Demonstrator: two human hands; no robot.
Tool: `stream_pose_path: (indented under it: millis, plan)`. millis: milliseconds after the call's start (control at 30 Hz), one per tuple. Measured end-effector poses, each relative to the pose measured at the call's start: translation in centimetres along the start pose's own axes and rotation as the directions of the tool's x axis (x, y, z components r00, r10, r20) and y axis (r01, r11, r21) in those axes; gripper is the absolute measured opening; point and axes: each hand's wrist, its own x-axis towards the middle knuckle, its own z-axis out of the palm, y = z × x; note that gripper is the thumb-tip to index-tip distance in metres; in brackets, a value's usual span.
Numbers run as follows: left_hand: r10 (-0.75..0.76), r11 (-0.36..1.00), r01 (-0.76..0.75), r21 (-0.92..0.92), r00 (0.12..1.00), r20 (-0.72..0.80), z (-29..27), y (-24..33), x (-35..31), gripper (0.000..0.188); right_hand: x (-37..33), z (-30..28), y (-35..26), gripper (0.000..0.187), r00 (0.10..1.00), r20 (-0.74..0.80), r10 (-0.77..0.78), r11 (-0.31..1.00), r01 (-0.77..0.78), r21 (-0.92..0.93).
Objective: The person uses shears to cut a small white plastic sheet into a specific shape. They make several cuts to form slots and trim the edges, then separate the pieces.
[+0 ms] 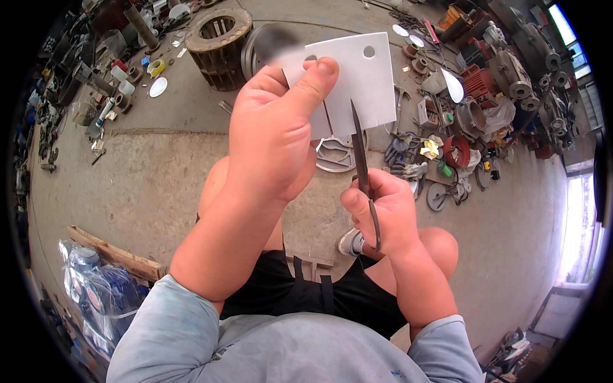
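Pinching the upper left part of a white sheet (348, 80) between thumb and bent fingers, the left hand (271, 127) holds it in the air above the concrete floor (185, 150), toward the floor's far side. The right hand (389, 207) is closed around the handles of a pair of scissors (359, 147), whose blades rise past the sheet's lower edge with the tip over its middle. How far apart the blades stand, and whether one lies behind the sheet, cannot be told.

The likeliest fault is a line that wanders. Only one corner region is gripped, so the free lower right corner could sag or swing as the blades press, dragging the cut askew. A tilt of the right wrist might steer the tip toward the round hole (369, 52) near the upper right corner and spoil its rim. A narrow dark line (328, 118), apparently a slit, runs up from the lower edge beneath the left thumb; strain there could tear it further. Shifting the grip carelessly might also bring the left fingers, partly hidden behind the sheet, into the blades' path.
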Motion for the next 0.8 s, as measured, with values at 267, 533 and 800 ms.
stream_pose_path:
  millis: [267, 533, 800]
  plan:
    - [0.001, 1.000, -0.001, 0.005, 1.000, 0.011, -0.1, 0.1, 0.0, 0.013, 0.2, 0.1, -0.3, 0.046, 1.000, -0.016, 0.024, 1.000, -0.024, -0.013]
    - [-0.001, 1.000, 0.001, 0.008, 1.000, 0.024, -0.1, 0.2, -0.1, 0.012, 0.5, 0.2, -0.9, 0.044, 0.999, -0.010, 0.044, 0.999, -0.044, 0.008]
    - [0.015, 0.999, -0.015, 0.032, 1.000, 0.027, -0.2, 0.0, 0.0, 0.014, 1.1, 0.4, 0.1, 0.042, 0.999, -0.032, -0.015, 1.000, 0.016, 0.024]
